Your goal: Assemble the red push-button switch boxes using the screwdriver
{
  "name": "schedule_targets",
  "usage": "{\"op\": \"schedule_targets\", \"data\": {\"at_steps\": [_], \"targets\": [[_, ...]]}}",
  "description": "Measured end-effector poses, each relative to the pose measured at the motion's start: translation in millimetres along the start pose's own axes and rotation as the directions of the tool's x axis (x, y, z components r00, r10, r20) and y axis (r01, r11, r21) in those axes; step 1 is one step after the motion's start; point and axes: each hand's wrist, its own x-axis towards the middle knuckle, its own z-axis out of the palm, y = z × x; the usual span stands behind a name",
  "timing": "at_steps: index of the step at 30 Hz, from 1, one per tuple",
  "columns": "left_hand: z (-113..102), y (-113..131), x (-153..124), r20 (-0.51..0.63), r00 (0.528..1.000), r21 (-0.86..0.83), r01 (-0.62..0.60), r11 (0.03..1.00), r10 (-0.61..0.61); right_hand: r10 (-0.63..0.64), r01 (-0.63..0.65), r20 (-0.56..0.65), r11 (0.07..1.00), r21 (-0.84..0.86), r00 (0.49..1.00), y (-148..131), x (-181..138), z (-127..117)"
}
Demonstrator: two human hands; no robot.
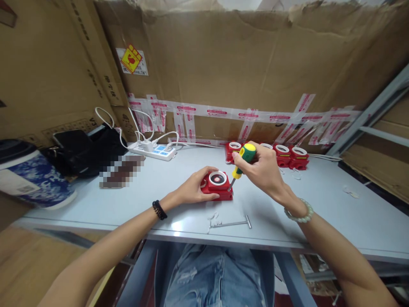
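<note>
A small red device (220,186) with a white ring on top lies on the pale table (319,204) in front of me. My left hand (191,187) is closed round its left side and holds it down. My right hand (260,168) is wrapped round a screwdriver (243,160) with a green and yellow handle, held tilted. The screwdriver tip rests at the device's right front corner.
Several more red devices (289,155) stand in a row at the back against the taped cardboard wall. A metal T-shaped tool (233,223) lies near the front edge. A white power strip (153,150), a black bag (86,153) and a blue-white container (28,179) sit to the left.
</note>
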Motion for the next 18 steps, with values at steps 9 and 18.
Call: {"op": "schedule_targets", "data": {"at_steps": [9,18], "targets": [[1,1,0,-0.003,1.0,0.025,0.022,0.999,-0.022,0.011,-0.01,0.031,1.0,-0.029,0.999,2,0,2],[0,4,2,0.008,1.0,0.045,0.014,0.999,-0.014,-0.052,0.054,0.026,0.996,-0.075,0.998,-8,-4,3]]}}
